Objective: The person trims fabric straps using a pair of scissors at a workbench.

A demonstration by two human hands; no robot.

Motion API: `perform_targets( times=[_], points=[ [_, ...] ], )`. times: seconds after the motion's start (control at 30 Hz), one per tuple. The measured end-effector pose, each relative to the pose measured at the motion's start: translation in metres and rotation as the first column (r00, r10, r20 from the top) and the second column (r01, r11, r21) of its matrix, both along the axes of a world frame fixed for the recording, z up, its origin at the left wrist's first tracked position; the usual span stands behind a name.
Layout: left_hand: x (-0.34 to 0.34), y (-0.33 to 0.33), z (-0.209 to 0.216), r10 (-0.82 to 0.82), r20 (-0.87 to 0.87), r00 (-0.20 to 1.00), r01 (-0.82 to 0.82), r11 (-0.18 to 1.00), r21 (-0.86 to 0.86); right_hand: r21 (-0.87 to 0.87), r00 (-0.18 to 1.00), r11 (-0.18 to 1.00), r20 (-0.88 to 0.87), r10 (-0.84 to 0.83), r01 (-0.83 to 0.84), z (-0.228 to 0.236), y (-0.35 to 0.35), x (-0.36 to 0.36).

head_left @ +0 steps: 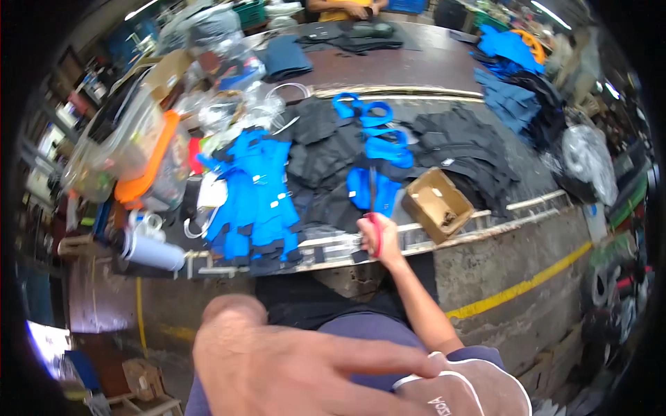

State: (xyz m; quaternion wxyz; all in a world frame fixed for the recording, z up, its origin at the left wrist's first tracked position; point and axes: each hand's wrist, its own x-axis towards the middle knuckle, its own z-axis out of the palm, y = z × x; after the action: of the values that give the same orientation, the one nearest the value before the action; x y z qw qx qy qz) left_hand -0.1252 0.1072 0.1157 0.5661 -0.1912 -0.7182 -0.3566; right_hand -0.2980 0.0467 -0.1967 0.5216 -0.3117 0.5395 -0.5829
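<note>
My right hand (383, 239) is closed round the red handle of a pair of scissors (375, 229) at the table's near edge. The dark blades point away from me, over a bright blue fabric piece (361, 191). Large and blurred, my left hand (298, 367) is raised close to the camera in front of my body, fingers stretched out and nothing seen in them. Left of the scissors lies a spread stack of blue fabric pieces (255, 180) with small white tags. Dark cut pieces (322, 145) lie between the stack and the blue strips, and more dark pieces (458, 149) lie to the right.
An open cardboard box (437, 204) sits by the near edge, right of the scissors. Plastic bins with an orange rim (149, 170) and a white roll (154, 251) stand at the left. Bagged goods and fabric heaps (513, 48) flank the table. Across it, a person (347, 8) handles dark cloth.
</note>
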Motion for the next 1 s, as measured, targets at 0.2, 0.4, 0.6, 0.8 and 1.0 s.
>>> perform_targets(
  times=[0.2, 0.4, 0.6, 0.8, 1.0],
  points=[
    [-0.008, -0.014, 0.017, -0.862, -0.083, 0.5, 0.734, 0.37, 0.57, -0.057, 0.997, 0.996, -0.035, 0.064, -0.066, 0.001, 0.005, 0.004],
    [-0.084, 0.036, -0.021, -0.679, -0.687, 0.259, 0.965, 0.147, 0.218, -0.055, 0.999, 0.998, 0.008, 0.043, -0.042, -0.004, -0.008, -0.002],
    [-0.103, 0.049, 0.002, -0.702, -0.679, -0.214, 0.966, -0.048, -0.255, -0.103, 1.0, 0.994, -0.001, 0.022, -0.022, 0.0, -0.002, -0.001],
    [-0.033, 0.029, 0.008, -0.68, -0.685, 0.261, 0.959, 0.105, 0.262, -0.153, 0.999, 0.988, 0.036, 0.011, -0.005, -0.019, 0.005, -0.001],
    [-0.03, 0.037, 0.001, -0.743, -0.574, 0.344, 0.923, 0.156, 0.351, -0.175, 0.999, 0.984, 0.02, 0.033, -0.03, -0.016, 0.004, 0.003]
  ],
)
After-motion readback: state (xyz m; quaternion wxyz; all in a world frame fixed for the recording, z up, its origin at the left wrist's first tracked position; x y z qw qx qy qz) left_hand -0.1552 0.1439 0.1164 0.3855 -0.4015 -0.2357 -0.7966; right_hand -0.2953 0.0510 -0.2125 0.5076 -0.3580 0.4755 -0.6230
